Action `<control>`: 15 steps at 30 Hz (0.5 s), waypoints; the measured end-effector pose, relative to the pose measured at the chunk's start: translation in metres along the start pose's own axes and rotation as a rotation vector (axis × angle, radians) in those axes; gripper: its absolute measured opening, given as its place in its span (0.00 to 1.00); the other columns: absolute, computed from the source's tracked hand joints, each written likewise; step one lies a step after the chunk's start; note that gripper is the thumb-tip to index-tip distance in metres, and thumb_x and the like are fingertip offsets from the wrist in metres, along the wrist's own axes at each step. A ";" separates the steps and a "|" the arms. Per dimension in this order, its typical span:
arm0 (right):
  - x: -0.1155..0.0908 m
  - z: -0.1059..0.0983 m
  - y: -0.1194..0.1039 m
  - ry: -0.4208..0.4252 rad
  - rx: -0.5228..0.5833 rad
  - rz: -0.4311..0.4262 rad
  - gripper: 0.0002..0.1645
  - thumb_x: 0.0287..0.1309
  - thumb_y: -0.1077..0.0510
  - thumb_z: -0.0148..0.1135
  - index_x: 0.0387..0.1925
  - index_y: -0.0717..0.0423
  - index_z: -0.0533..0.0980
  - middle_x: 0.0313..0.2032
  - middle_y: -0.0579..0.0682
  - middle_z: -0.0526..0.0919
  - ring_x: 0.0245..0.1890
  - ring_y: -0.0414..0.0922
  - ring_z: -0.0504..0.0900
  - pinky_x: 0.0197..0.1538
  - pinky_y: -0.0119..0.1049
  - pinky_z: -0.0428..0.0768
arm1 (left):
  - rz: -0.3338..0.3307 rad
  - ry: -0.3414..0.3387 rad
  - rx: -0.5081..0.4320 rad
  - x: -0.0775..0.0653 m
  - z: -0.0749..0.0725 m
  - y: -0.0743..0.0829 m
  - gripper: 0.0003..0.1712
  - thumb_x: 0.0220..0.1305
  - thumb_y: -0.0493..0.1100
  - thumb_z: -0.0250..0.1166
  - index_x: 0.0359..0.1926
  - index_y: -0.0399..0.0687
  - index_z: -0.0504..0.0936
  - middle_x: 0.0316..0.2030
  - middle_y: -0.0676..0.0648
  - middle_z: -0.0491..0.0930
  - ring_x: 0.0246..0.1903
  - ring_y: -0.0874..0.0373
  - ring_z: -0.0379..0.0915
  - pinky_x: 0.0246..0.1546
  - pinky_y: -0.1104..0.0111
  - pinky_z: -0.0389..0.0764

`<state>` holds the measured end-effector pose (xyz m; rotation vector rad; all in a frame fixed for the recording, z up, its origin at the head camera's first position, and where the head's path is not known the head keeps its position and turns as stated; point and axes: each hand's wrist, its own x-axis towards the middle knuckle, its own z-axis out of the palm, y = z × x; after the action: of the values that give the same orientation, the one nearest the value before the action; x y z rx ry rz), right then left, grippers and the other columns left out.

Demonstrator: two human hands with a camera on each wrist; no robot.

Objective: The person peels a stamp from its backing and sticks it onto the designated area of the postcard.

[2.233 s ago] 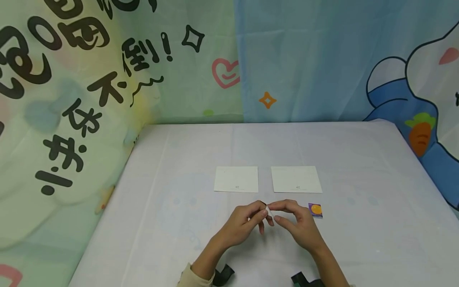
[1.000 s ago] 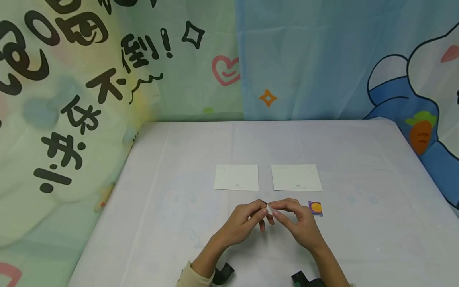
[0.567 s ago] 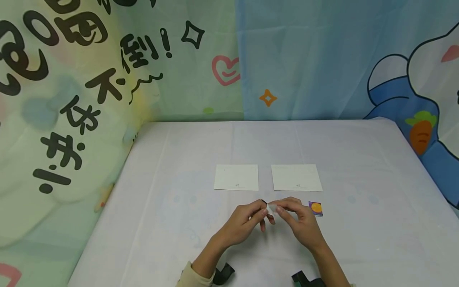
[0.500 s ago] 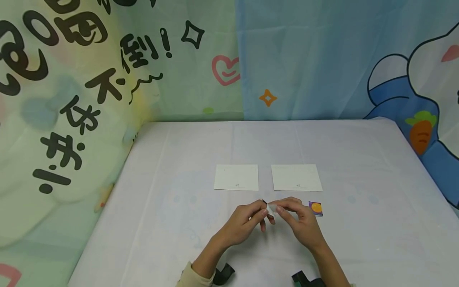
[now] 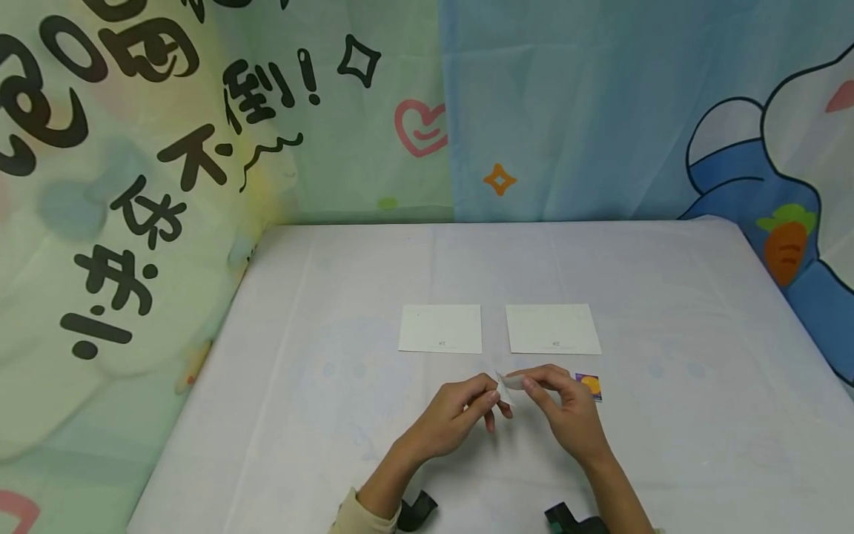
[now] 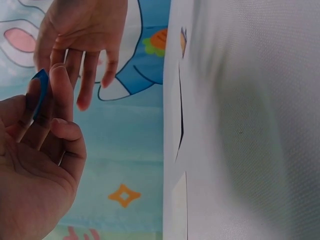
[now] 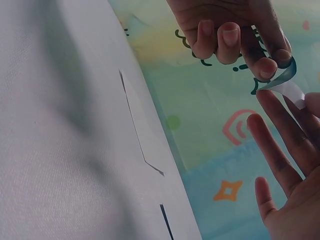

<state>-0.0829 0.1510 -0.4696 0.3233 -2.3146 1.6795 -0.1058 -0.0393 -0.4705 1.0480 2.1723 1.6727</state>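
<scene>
My left hand [image 5: 448, 417] pinches a small sticker [image 7: 286, 74] between thumb and index finger, above the table. The sticker's face shows blue [image 6: 41, 91] in the left wrist view. A pale backing paper [image 7: 292, 93] curls away from its rear side, and my right hand [image 5: 569, 410] pinches the free end of that paper between thumb and index finger. The right hand's other fingers [image 7: 280, 150] are spread. Both hands are close together, with the curled paper bridging them. Behind the right hand lies a small purple square with an orange circle [image 5: 593, 383], partly covered in the head view.
Two white cards, a left one [image 5: 440, 328] and a right one [image 5: 554, 329], lie side by side beyond the hands on the white-covered table [image 5: 320, 415]. Printed cloth backdrops [image 5: 574, 111] rise at the back and left. Black wrist straps [image 5: 416, 512] show at the forearms.
The right hand has closed on the backing paper and drawn it a little right and away from the left hand, so more of the pale strip shows. The left hand stays nearly still.
</scene>
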 end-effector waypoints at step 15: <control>-0.001 -0.002 0.002 0.089 -0.054 0.036 0.05 0.57 0.68 0.59 0.34 0.64 0.79 0.34 0.43 0.82 0.39 0.37 0.77 0.45 0.25 0.68 | -0.022 -0.011 0.003 -0.001 0.000 0.003 0.12 0.73 0.43 0.44 0.37 0.45 0.73 0.32 0.47 0.83 0.23 0.67 0.75 0.28 0.72 0.75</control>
<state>-0.0823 0.1535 -0.4708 0.1925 -2.3088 1.6107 -0.1043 -0.0396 -0.4681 1.0284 2.1717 1.6511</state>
